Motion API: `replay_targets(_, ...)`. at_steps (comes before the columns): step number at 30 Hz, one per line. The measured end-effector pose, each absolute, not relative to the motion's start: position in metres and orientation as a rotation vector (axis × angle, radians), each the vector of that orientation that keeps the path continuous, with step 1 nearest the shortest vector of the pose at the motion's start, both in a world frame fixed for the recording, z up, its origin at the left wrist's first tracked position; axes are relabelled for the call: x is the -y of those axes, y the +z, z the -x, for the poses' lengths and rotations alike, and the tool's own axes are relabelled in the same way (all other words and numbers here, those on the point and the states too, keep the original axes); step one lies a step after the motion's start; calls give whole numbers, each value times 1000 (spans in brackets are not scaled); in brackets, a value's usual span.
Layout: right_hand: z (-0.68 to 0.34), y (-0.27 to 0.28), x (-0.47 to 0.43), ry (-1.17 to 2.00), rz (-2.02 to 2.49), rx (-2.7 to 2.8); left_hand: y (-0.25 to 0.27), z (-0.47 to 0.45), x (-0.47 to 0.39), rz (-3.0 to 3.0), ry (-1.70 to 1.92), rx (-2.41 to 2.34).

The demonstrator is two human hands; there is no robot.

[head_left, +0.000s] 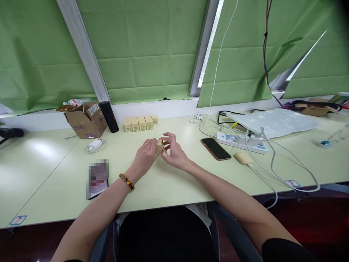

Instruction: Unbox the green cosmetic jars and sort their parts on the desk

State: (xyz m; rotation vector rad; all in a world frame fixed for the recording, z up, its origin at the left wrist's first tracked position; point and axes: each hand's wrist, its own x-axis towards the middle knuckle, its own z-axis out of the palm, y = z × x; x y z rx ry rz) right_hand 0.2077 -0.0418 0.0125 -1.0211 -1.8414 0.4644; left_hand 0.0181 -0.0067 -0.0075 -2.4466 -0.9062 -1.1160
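Observation:
A small tan cardboard box [159,147] is held just above the table, in front of me. My left hand [145,153] is wrapped round its left side, fingers closed over it. My right hand [175,153] is at the box's right end, thumb and fingertips curled against it and the other fingers loosely bent. What the right fingertips grip exactly is partly hidden. Behind my hands, a row of several matching small boxes [142,123] with green-edged labels stands near the wall.
At the back left are an open carton [88,123], a black cylinder [109,116] and a white charger [95,144]. One phone [97,180] lies by my left forearm. On the right lie another phone [216,148], a power strip [242,142], a cream case [243,158] and loose cables.

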Motion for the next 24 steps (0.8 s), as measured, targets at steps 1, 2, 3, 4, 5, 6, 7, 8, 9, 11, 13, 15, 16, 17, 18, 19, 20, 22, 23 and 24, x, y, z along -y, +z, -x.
replay_targets(1,-208,13,42,465,1021,1836,-8,-18,6,2447,-1126,907)
replay_targets(2,-208,13,42,469,1022,1831,-8,-18,6,2451,-1138,911)
replay_targets(3,-207,13,42,475,1025,1827,-8,-18,6,2459,-1150,920)
replay_targets(4,-207,14,42,483,1027,1822,-8,-18,6,2468,-1160,930)
replay_targets(5,-207,14,42,494,1030,1816,-8,-18,7,2475,-1169,943)
replay_targets(6,-207,15,42,504,1031,1808,-8,-18,7,2480,-1175,952)
replay_targets(7,-207,15,41,514,1031,1801,-7,-18,7,2484,-1180,960)
replay_targets(8,-207,15,41,522,1030,1792,-7,-18,7,2487,-1181,968)
replay_targets(9,-208,14,40,528,1030,1779,-6,-18,8,2489,-1181,975)
replay_targets(11,-210,13,38,545,1033,1748,-5,-19,9,2494,-1185,990)
replay_targets(13,-212,13,36,586,1035,1697,-4,-19,10,2505,-1200,1005)
replay_targets(15,-214,13,33,663,1018,1620,-3,-20,12,2529,-1234,1022)
replay_targets(16,-215,14,31,710,996,1570,-3,-20,12,2546,-1262,1039)
replay_targets(17,-216,14,28,762,967,1513,-3,-21,13,2565,-1299,1069)
replay_targets(18,-216,15,26,817,932,1455,-3,-21,13,2582,-1345,1117)
replay_targets(19,-217,15,23,873,897,1398,-3,-22,14,2595,-1398,1175)
replay_targets(20,-218,16,21,927,868,1345,-2,-22,14,2606,-1458,1236)
replay_targets(22,-219,15,16,1029,836,1261,-2,-22,14,2617,-1600,1351)
replay_targets(23,-220,15,14,1072,830,1230,-1,-21,14,2625,-1674,1394)
replay_targets(24,-221,14,12,1107,828,1208,-1,-21,14,2633,-1750,1431)
